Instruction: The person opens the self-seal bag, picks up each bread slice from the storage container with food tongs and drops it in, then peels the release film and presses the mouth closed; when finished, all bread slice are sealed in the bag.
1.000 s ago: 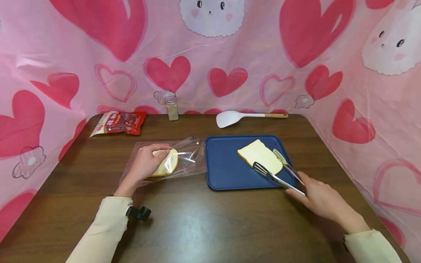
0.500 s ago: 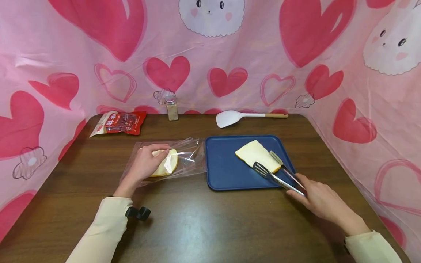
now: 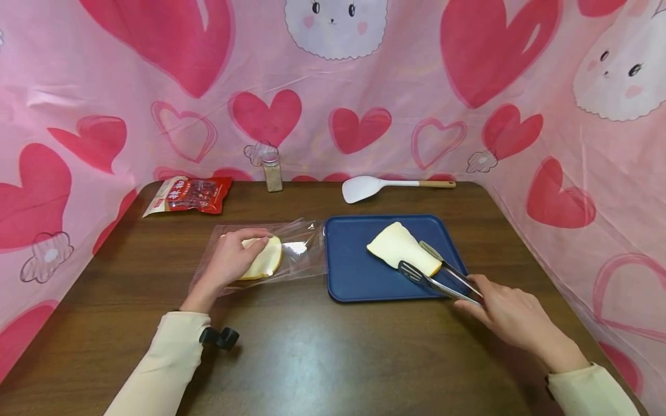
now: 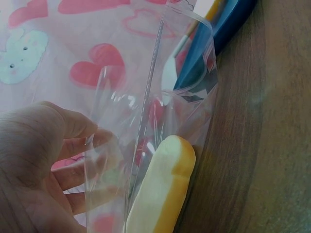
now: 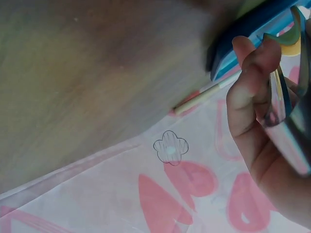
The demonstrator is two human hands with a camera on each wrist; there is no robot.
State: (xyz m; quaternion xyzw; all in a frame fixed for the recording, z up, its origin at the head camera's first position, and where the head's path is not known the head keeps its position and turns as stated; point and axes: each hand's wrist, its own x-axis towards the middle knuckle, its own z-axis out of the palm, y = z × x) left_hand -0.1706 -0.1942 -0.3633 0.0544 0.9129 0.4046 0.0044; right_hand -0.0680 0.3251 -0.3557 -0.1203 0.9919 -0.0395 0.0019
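Right hand (image 3: 512,315) curled round the tongs (image 3: 412,273); their arms stand partly spread, tips against opposite sides of the bread slice (image 3: 400,245) on the blue tray (image 3: 351,260). Near end of slice narrower than far end. Left hand (image 3: 233,257) pinches the clear bag (image 3: 307,245); second slice (image 3: 267,260) inside. Handling, judged: bread slice light, soft, apt to crease under hard squeezing; best held by opposite edges, nearer mid-length. Clear bag probably slippery. Surface: brown wood-grain table (image 3: 312,358), glossy. Behind tray: white spatula (image 3: 361,188). Room: pink heart-print cloth (image 3: 322,86) at back and both sides.
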